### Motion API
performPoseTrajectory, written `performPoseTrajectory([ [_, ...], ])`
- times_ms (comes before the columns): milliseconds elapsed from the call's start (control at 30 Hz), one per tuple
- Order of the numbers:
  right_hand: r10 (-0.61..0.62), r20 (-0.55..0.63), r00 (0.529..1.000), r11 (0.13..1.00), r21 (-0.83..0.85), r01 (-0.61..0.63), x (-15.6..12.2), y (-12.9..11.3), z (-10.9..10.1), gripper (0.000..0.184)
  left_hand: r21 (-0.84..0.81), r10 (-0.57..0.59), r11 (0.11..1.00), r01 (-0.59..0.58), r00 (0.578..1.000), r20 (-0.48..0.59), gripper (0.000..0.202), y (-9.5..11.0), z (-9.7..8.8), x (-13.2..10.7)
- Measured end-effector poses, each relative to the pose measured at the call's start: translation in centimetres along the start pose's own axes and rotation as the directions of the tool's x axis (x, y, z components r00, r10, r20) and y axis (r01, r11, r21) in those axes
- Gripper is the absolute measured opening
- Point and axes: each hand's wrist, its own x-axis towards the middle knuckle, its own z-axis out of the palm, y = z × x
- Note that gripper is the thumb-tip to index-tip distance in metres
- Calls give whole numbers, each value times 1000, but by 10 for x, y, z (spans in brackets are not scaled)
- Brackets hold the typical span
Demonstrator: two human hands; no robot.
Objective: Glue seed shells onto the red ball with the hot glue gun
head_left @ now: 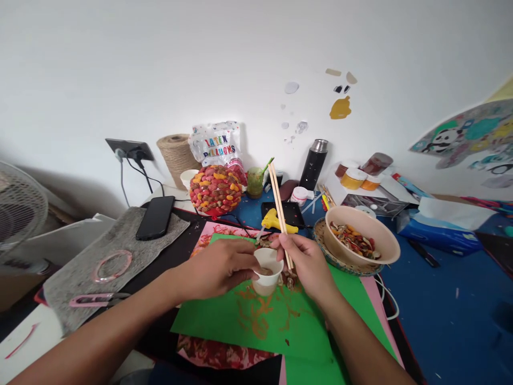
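My left hand [224, 267] is closed at the left rim of a small white paper cup [264, 289], its thumb and fingers pinching there. Something brown shows inside the cup. In my right hand [306, 262] is a pair of wooden chopsticks [277, 198], held upright with the lower ends beside the cup's right side. Brownish shell-like pieces [289, 279] lie behind and right of the cup. Under both hands spreads a green sheet [216, 321] smeared with orange-brown paint.
At the right, a beige bowl [390, 248] of coloured pieces stands on a woven tray. Behind are a red-and-orange ball [216, 190], a yellow glue gun [274, 220], a black flask [315, 166] and paint jars [353, 179]. A phone [155, 218] lies left on grey felt.
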Motion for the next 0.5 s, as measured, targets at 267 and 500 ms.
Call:
performPoseTrajectory([
  [267, -7, -3, 1000, 999, 49, 7, -2, -1, 3, 65, 114, -106, 986, 118, 989, -104, 18, -7, -39, -32],
  [500, 13, 17, 1000, 998, 58, -14, -1, 2, 3, 65, 307, -59, 949, 80, 995, -78, 24, -26, -24, -37],
])
